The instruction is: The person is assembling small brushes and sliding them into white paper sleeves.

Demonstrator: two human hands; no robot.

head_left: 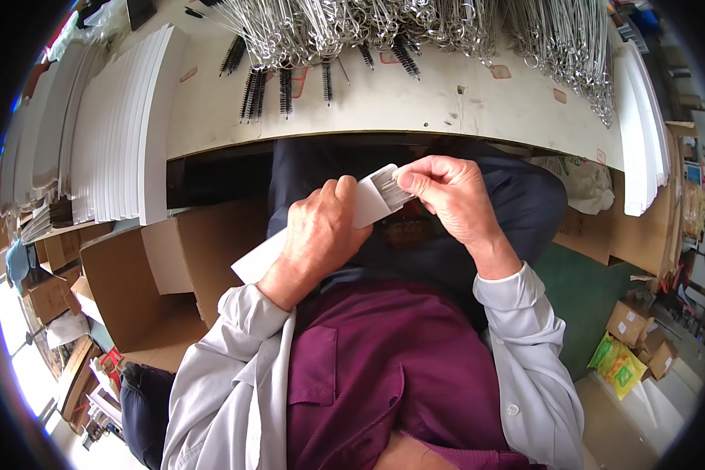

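A long narrow white box (374,200) is gripped in my left hand (319,233), tilted with its opened end up and to the right, over my lap. Thin shiny wire brushes (392,186) show in its mouth; their bristle ends, if any, are hidden inside. The thumb and forefinger of my right hand (453,200) are pinched on the wire ends at that opening. On the table (211,110) ahead lie piles of looped wire brushes (352,31), some with black bristles (253,94) hanging toward me.
Flat white boxes (121,125) stand in a stack at the table's left, with more white boxes (641,129) at its right end. An open cardboard carton (141,274) sits at my left. A yellow-green packet (617,364) and small cartons (642,333) lie at right.
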